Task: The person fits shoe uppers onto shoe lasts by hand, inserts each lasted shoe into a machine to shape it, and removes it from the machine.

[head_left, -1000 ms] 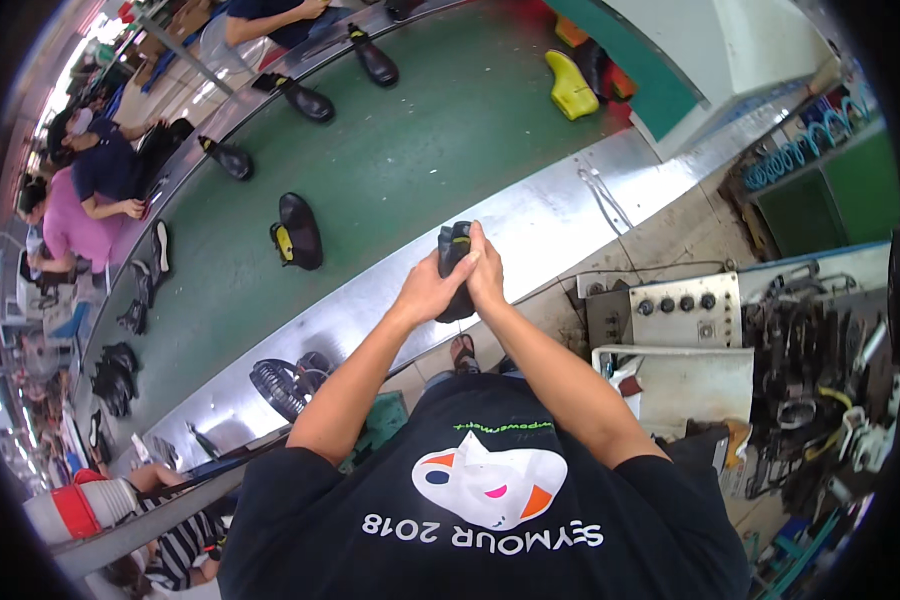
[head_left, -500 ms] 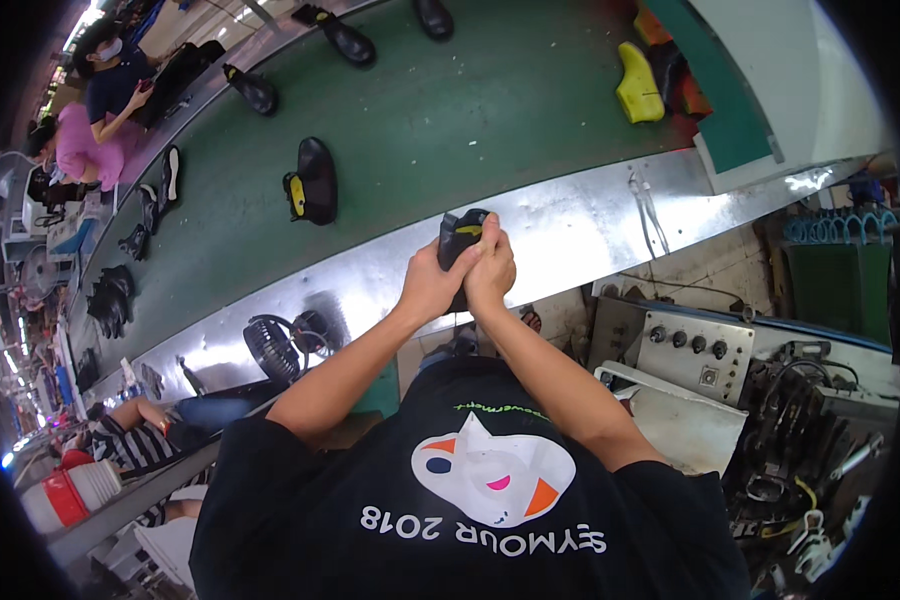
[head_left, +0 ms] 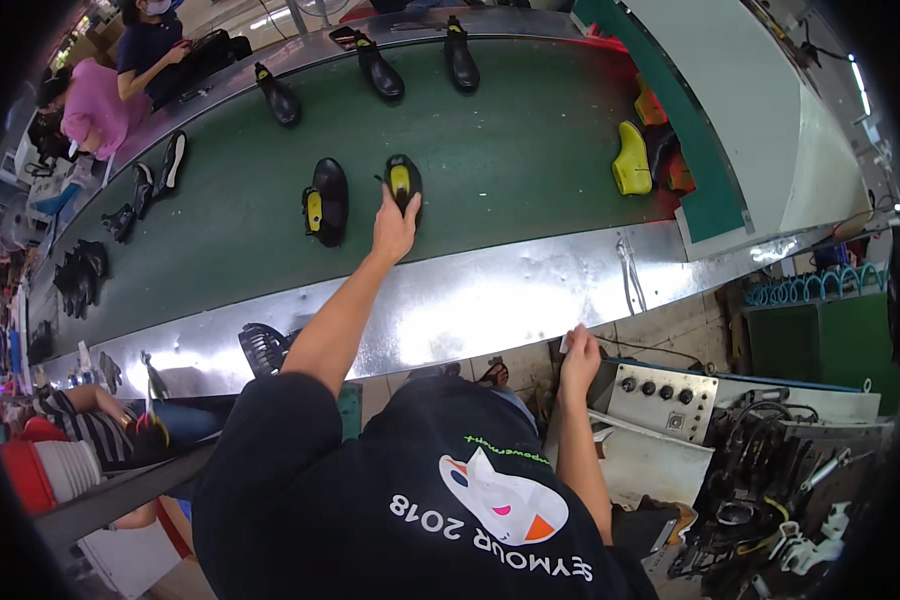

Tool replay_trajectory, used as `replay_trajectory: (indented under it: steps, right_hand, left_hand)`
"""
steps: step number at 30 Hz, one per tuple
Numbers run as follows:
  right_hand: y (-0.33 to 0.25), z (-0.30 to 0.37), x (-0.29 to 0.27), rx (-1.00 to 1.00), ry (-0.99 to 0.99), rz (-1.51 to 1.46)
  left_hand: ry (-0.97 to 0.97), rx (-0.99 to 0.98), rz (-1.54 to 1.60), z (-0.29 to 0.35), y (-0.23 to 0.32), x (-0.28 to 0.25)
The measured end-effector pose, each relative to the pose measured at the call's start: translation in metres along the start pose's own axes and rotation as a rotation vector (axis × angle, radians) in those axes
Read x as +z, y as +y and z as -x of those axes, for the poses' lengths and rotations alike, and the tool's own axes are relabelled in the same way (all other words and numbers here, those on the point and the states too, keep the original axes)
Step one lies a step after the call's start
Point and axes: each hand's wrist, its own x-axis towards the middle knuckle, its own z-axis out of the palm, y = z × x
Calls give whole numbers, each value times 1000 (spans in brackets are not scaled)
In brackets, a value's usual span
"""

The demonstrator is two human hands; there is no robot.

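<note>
My left hand (head_left: 395, 230) reaches over the green belt (head_left: 510, 150), its fingers closed on a black shoe (head_left: 414, 208) with yellow showing in its opening. The shoe's toe points back toward me. Just to its left lies another black shoe (head_left: 332, 190), also with a yellow part. My right hand (head_left: 580, 365) is drawn back below the bench's metal edge, near a control box. Its fingers are pinched on a small white piece (head_left: 566, 343), too small to make out further.
Several black shoes (head_left: 378, 75) stand along the far side of the belt. Yellow boot-shaped forms (head_left: 631, 160) sit by the green-edged machine opening at right. Pliers-like tongs (head_left: 630, 275) lie on the metal ledge (head_left: 450, 310). A black fan (head_left: 262, 348) stands at left; co-workers (head_left: 100, 105) are across the belt.
My hands, which were together around a black shoe over the ledge, have parted. The left has carried the shoe out onto the belt; the right has drawn back to the right.
</note>
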Motion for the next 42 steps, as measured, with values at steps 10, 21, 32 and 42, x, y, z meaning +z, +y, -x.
replay_trajectory:
  steps: [10, 21, 32, 42]
  right_hand:
    - [50, -13, -50, -103, -13, 490]
    - [-35, -335, 10, -603, 108, 848]
    - [-64, -436, 71, -258, 108, 996]
    - [-68, -195, 11, 608, -691, -487]
  left_hand:
    - [-479, 40, -576, 121, -34, 29]
    - [-560, 160, -511, 203, 11, 8]
    - [-491, -3, -627, 200, 50, 28]
    - [-346, -332, 225, 124, 104, 80]
